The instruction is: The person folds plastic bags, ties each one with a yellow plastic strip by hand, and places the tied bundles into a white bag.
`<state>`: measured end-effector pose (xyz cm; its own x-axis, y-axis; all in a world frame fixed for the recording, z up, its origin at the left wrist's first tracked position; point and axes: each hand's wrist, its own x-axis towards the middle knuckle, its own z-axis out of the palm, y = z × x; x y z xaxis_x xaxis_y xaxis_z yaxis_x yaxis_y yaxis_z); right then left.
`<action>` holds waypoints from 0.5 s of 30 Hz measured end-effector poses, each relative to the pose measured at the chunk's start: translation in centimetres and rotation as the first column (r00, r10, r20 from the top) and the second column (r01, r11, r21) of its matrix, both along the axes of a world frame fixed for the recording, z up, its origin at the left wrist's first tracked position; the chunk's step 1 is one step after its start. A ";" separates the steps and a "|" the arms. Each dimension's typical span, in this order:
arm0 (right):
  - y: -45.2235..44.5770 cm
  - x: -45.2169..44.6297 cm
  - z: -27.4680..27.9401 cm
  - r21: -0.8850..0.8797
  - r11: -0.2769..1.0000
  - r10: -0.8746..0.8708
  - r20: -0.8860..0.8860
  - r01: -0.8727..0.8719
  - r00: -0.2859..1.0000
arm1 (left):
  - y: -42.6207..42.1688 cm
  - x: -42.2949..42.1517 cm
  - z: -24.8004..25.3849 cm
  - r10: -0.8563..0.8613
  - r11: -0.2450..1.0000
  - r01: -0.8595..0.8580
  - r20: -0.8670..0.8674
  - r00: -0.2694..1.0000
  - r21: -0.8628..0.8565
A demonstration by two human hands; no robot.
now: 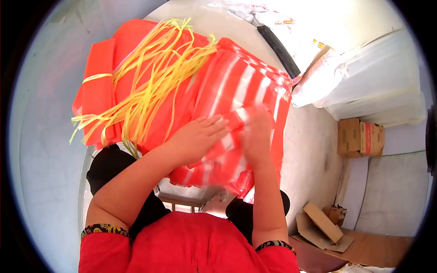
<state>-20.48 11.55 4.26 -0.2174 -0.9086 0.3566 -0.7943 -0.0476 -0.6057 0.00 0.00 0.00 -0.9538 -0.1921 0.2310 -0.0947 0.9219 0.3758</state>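
Red-and-white striped plastic material [232, 84] lies in front of me, its near edge hanging toward my lap. My left hand [200, 136] rests on it with the fingers stretched out, palm down. Beside it my right hand [258, 132] is over the same stripes, smeared by motion, so its fingers are unclear. A loose bunch of yellow strips [152, 82] is spread over red material [132, 41] left of the stripes. At the far left, a folded red bundle [98, 91] has a yellow strip tied around it.
A black rolled object [278, 51] lies beyond the stripes, near a white bag [321, 75]. Cardboard boxes [359, 138] stand at the right, with opened cardboard [323, 227] lower down. A pale blue wall [41, 136] rises on the left.
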 end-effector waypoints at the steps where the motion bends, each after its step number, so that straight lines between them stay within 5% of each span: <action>1: -0.2 0.9 0.2 0.084 0.994 0.085 -0.230 -0.068 0.969 | -0.1 0.1 0.1 -0.001 1.000 0.001 0.005 1.000 0.006; 2: -0.5 1.6 0.3 0.181 0.977 0.183 -0.438 -0.113 0.880 | -0.2 0.2 0.2 -0.002 1.000 0.002 0.011 1.000 0.011; 15: -0.1 -4.1 -3.9 0.331 0.903 -0.097 -0.463 0.273 0.881 | 0.2 0.6 0.5 0.052 0.998 -0.053 0.028 0.998 0.041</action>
